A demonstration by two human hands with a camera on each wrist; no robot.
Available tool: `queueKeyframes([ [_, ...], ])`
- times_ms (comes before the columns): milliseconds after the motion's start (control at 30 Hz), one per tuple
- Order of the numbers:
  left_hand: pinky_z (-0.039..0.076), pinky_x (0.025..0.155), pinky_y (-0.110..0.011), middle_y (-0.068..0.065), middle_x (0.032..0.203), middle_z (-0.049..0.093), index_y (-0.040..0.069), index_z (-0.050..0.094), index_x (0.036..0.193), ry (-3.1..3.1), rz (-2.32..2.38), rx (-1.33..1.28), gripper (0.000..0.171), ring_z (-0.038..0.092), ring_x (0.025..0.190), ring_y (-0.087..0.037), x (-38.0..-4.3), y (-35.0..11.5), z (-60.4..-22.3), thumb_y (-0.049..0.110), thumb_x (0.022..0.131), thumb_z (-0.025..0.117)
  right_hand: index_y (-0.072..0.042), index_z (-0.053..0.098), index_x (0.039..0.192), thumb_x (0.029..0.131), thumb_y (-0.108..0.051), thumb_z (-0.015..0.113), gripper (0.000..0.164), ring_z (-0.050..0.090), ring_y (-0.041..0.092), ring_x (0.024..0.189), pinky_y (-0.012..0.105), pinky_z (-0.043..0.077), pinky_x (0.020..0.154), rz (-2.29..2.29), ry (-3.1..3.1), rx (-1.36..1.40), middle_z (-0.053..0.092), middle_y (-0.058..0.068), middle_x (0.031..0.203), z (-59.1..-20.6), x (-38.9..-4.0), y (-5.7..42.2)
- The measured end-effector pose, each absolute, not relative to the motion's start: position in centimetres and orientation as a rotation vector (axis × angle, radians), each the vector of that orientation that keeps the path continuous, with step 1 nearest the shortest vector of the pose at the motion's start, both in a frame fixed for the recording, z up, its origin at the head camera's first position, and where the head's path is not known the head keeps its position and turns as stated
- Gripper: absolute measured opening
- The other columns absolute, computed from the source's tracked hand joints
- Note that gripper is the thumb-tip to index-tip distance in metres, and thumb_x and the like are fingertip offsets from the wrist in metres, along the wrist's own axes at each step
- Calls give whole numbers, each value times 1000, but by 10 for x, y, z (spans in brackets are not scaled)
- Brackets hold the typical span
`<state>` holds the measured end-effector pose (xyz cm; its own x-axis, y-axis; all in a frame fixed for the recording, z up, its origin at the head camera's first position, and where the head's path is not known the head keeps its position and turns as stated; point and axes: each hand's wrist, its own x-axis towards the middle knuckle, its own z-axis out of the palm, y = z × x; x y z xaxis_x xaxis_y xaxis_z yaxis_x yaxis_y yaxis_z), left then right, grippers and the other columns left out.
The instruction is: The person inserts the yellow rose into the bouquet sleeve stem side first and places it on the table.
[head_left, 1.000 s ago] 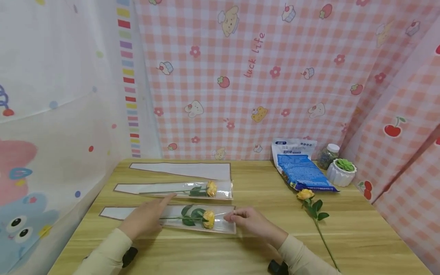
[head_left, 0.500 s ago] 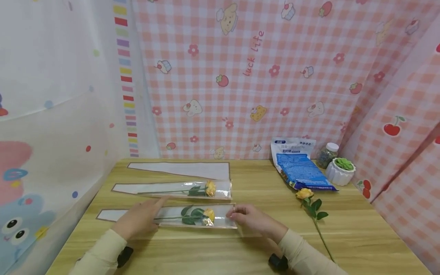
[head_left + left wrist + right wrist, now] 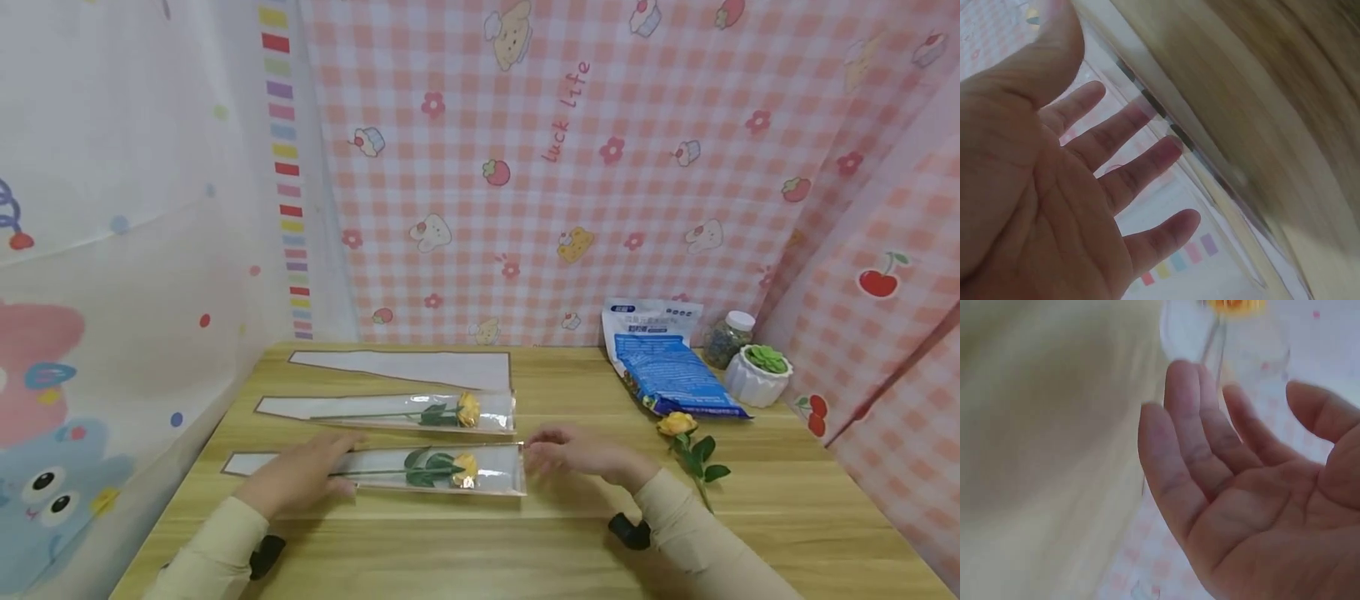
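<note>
Sleeve (image 3: 497, 469) of clear film, foremost of two, with yellow rose (image 3: 467, 469) inside, lying flat over the nearest tapered outline (image 3: 244, 463) on the tabletop (image 3: 450, 550), flower head toward the right. Left hand (image 3: 300, 475) across the narrow part, grip wide, fingers outstretched; cannot tell how firmly pressing, if at all. Right hand (image 3: 581, 456) just beside the broad end, fingers loosely bent, grip slack and holding nothing. Probable step: squaring film to outline. Steady the narrow part lightly, adjust the broad end by its edges, check both ends against the border, and avoid crushing leaves (image 3: 429, 471).
</note>
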<state>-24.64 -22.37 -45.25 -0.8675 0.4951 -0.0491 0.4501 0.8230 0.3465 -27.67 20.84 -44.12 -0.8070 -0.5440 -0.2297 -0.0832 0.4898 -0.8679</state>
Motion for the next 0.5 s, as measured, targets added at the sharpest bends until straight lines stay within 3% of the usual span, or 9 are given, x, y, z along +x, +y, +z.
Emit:
queueKeyframes([
  [67,39,105,-64,-22,146,52,8,47,149,2866,494,730,73,49,132,-45,-250,-222,-452,36,89,75,4,58,132,107,-27,52,41,65,31,99,46,53,88,-1256,2300,-477,68,15,111,-437,-291,218],
  [200,41,105,-62,-22,144,53,8,48,148,2857,499,739,71,50,132,-45,-254,-219,-451,36,89,76,6,52,139,108,-26,49,45,64,33,104,49,53,93,-1274,2356,-363,65,19,119,-433,-323,229],
  [500,43,103,-62,-24,147,49,11,41,154,2840,515,753,86,49,132,-45,-255,-221,-460,28,81,85,4,49,144,106,-19,50,44,57,39,121,49,48,101,-1137,2513,-362,56,26,136,-442,-391,215],
])
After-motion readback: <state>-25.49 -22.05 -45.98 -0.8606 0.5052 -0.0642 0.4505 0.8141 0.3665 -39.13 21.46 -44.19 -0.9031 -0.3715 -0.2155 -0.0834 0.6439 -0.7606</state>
